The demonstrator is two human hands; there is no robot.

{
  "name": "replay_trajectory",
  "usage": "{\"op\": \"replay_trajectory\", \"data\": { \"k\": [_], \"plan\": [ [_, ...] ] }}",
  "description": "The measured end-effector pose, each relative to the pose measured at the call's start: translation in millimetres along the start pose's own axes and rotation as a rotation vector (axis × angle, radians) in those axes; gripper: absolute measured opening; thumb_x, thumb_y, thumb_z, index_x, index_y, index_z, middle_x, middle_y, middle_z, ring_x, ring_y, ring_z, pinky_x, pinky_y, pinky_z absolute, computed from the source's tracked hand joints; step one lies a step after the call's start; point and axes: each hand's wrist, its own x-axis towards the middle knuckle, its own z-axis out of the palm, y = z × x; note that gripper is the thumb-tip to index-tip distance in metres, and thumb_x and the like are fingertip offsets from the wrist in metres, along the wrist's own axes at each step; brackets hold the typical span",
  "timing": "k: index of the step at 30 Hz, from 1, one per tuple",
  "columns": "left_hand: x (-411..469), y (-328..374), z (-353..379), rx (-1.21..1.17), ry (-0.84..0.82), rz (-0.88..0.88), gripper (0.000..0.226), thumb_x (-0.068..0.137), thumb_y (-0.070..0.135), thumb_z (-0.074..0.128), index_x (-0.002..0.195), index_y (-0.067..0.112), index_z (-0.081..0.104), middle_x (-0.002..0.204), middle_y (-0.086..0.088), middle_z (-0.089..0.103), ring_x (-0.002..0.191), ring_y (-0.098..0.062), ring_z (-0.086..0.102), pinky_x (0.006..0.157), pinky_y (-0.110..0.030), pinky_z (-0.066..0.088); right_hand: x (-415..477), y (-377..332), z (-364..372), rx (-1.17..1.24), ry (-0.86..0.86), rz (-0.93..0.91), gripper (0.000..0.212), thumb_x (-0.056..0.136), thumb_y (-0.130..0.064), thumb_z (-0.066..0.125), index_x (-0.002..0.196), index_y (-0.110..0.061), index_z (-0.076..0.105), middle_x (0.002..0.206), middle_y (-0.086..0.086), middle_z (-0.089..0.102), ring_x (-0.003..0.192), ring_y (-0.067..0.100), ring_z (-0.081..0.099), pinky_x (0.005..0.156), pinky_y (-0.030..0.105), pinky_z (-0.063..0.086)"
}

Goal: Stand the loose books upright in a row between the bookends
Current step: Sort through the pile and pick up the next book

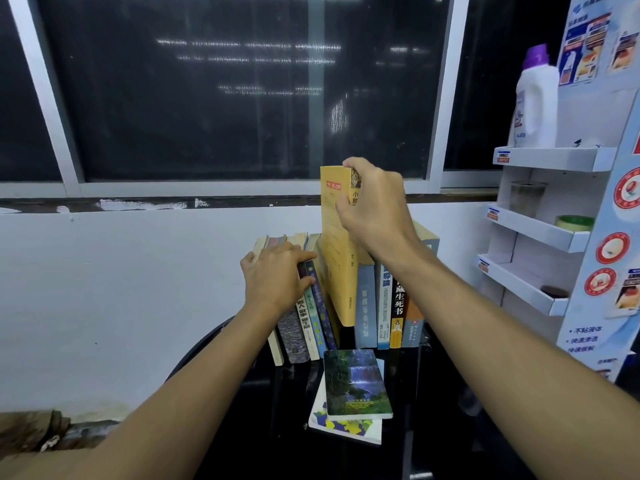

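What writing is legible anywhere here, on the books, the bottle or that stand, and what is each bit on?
"藏生死书": black spine in the standing row; its top character is hidden.
"UNDERSTANDING BUSINESS": white spine just left of it.
"小故": cover of the yellow book gripped by the right hand; the rest is covered.
Other spines, the detergent bottle label and the display stand posters: too blurred to read.
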Motion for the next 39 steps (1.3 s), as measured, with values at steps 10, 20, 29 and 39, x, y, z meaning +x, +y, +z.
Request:
{"op": "replay_trajectory", "data": {
  "k": [10, 20, 29, 39],
  "plan": [
    [3.9, 7.5, -0.8, 0.001, -0.038, 0.019, 0.047, 0.090, 0.050, 0.069, 0.135, 0.052, 0.055, 0.142, 0.015, 0.054, 0.132, -0.018, 0.049, 0.113, -0.052, 0.029, -54.8, 39.4, 50.0, 0.084, 0.044, -0.045, 0.048, 0.093, -0.003, 0.063, 0.141, -0.006, 0.056, 0.121, 0.007, 0.070, 0.107, 0.018, 0.063, 0.096, 0.015, 0.043],
    [6.0, 10.0, 0.1, -0.001, -0.047, 0.053, 0.049, 0.091, 0.048, 0.069, 0.137, 0.052, 0.054, 0.137, 0.014, 0.055, 0.130, -0.019, 0.050, 0.110, -0.053, 0.033, -74.8, 61.6, 71.7, 0.036, -0.063, -0.005, 0.050, 0.095, -0.006, 0.063, 0.144, -0.009, 0.052, 0.133, 0.007, 0.065, 0.122, 0.018, 0.059, 0.104, 0.015, 0.037],
    [5.5, 12.5, -1.6, -0.015, -0.052, 0.044, 0.048, 0.091, 0.047, 0.069, 0.136, 0.052, 0.054, 0.135, 0.011, 0.055, 0.130, -0.021, 0.049, 0.110, -0.055, 0.032, -68.7, 63.6, 71.7, 0.084, -0.039, 0.012, 0.051, 0.094, -0.003, 0.066, 0.143, -0.009, 0.055, 0.128, 0.005, 0.068, 0.107, -0.005, 0.048, 0.096, -0.007, 0.025],
    [4.4, 12.0, -0.7, -0.013, -0.050, 0.049, 0.048, 0.092, 0.047, 0.068, 0.138, 0.051, 0.053, 0.137, 0.010, 0.055, 0.131, -0.022, 0.049, 0.111, -0.055, 0.032, -54.2, 65.9, 67.7, 0.028, -0.225, 0.078, 0.056, 0.094, -0.013, 0.069, 0.147, -0.015, 0.050, 0.138, 0.004, 0.062, 0.127, 0.017, 0.056, 0.104, 0.015, 0.035]
  ]
}}
